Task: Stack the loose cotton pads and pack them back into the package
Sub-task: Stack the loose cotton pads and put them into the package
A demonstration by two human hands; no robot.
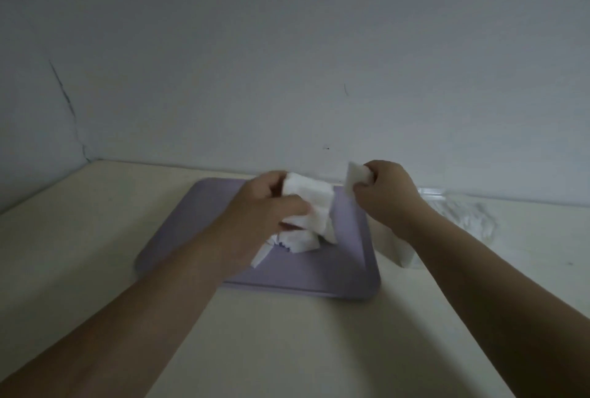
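While left hand (268,203) grips bunch of cotton pads (311,203) w/ curled fingers + thumb, held above far half of purple tray (319,273), right hand (386,193) pinches single pad (356,179) btwn thumb & fingers, raised over tray's far right corner. Hands apart but near each other. Loose pads (297,242) lie heaped on tray under left hand, partly hidden. Tray sits mid tabletop (287,349), close to back edge by wall (287,46). Clear plastic package (463,218) lies on tabletop right of tray, near back edge, beyond right forearm; crumpled, can't tell where opening is.
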